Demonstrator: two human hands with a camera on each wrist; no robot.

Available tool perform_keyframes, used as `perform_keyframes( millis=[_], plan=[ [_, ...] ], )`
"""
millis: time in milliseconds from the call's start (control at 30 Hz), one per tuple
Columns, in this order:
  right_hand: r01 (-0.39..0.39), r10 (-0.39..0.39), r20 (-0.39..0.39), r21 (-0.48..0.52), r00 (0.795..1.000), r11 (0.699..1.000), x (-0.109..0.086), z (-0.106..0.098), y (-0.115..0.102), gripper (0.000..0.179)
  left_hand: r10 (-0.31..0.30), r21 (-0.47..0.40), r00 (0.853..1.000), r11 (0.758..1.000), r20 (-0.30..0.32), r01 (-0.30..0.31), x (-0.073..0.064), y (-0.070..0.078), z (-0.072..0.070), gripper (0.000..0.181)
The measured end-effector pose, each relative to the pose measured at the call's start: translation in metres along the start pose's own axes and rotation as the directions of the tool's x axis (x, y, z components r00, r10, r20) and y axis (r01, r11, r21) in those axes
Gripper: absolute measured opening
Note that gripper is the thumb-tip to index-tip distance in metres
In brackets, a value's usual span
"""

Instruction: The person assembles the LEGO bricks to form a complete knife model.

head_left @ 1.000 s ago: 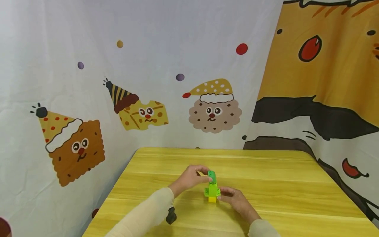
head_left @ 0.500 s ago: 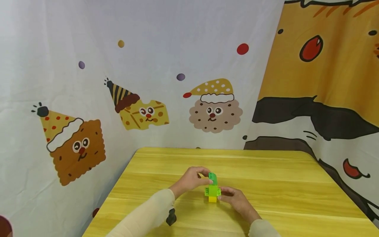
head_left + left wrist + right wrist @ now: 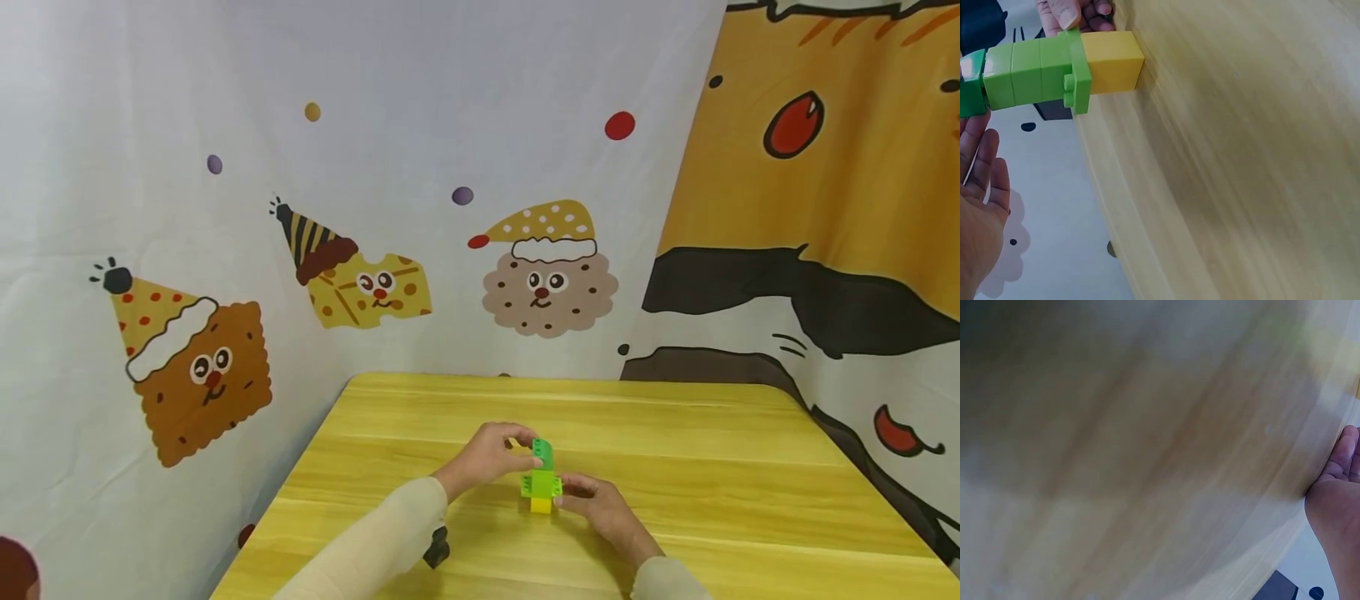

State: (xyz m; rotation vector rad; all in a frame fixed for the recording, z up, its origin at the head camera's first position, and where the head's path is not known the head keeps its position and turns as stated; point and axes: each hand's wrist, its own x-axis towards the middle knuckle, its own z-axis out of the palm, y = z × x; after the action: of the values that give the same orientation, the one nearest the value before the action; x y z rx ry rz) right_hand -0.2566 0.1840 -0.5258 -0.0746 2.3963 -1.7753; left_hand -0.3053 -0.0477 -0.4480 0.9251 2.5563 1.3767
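Note:
A toy-brick tower stands upright on the wooden table. Its base is a yellow brick (image 3: 541, 505). Above that come a light green plate (image 3: 1080, 78) with studded ends jutting out both sides, then stacked light green bricks (image 3: 1025, 72). On top sits a dark green curved brick (image 3: 544, 452), pinched between thumb and fingers of my left hand (image 3: 491, 452). Low on the right side, my right hand (image 3: 603, 504) has its thumb and fingers at the plate's end, gripping it. In the right wrist view only part of the right hand (image 3: 1341, 469) shows at the edge.
The wooden table (image 3: 712, 450) extends around the tower to its far edge. Behind it hangs a white cloth (image 3: 420, 100) printed with cartoon figures. A small black object (image 3: 437, 547) shows beside the left sleeve (image 3: 375, 533).
My left hand has come down slightly with the dark green brick, covering the studs that showed beneath it. The right hand keeps its place at the plate. The head view has shifted slightly.

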Motion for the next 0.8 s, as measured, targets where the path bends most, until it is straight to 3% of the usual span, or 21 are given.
perform_keyframes(
  millis=[500, 800],
  plan=[
    [-0.014, 0.014, 0.015, -0.028, 1.000, 1.000, 0.0006, -0.0003, -0.0040, 0.050, -0.031, 0.019, 0.999, 0.999, -0.020, 0.032, 0.0001, 0.0008, -0.0010, 0.021],
    [0.003, -0.001, 0.042, -0.031, 0.999, 1.000, 0.0027, -0.0026, -0.0003, 0.053, -0.013, 0.061, 0.999, 0.998, -0.031, 0.015, 0.0015, -0.0024, 0.0015, 0.021]
  ],
)
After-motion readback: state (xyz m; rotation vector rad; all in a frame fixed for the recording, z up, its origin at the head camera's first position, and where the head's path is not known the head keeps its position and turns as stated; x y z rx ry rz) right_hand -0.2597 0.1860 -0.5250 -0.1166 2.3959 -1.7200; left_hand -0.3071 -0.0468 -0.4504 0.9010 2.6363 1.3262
